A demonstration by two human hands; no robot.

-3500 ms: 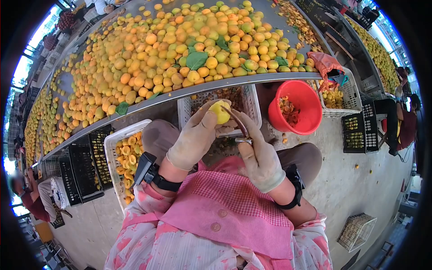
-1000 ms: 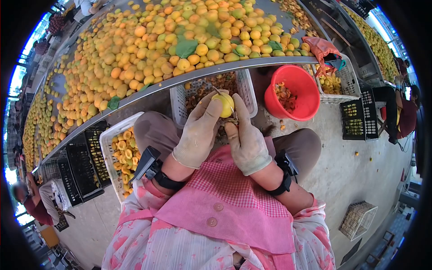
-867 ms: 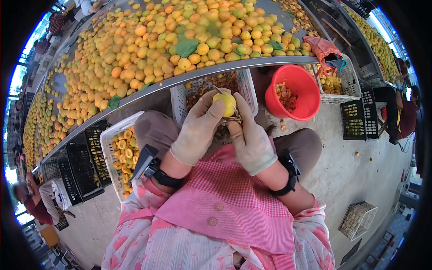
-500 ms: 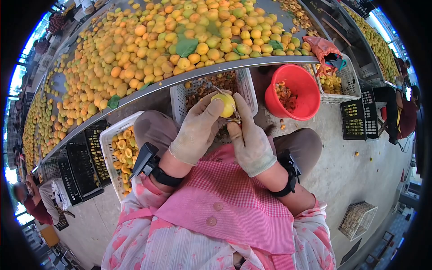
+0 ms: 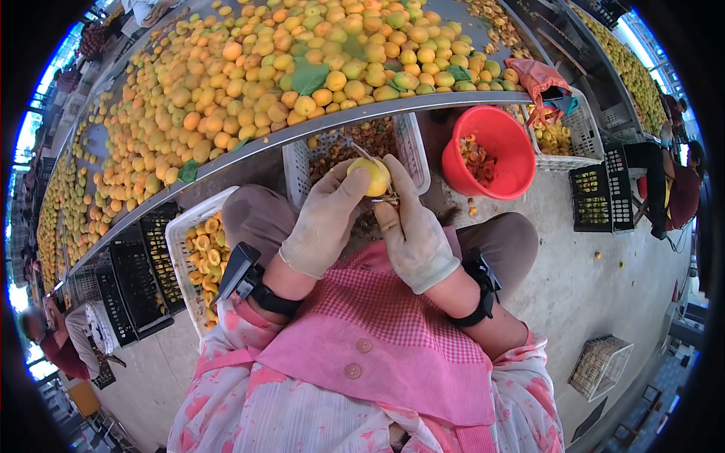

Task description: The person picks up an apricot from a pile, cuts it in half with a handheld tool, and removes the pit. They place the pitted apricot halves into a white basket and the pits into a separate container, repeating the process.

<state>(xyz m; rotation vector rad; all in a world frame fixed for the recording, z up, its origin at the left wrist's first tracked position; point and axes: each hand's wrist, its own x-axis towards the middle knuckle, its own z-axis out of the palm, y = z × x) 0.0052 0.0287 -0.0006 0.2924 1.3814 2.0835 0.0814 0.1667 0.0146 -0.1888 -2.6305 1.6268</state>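
Observation:
A yellow-green fruit is held between my two gloved hands, above a white crate with scraps in it. My left hand is closed round the fruit's left side. My right hand is closed on a small knife, whose thin blade shows past the top of the fruit; the handle is mostly hidden by the fingers. Fingers of the right hand also touch the fruit's right side.
A metal table edge runs ahead, with heaped fruit behind it. A red bucket holds scraps. At left stands a white crate of cut fruit. Black crates and a seated person are at right.
The fruit has turned slightly between my hands, and both hands have shifted a little to the left. The grip looks the same.

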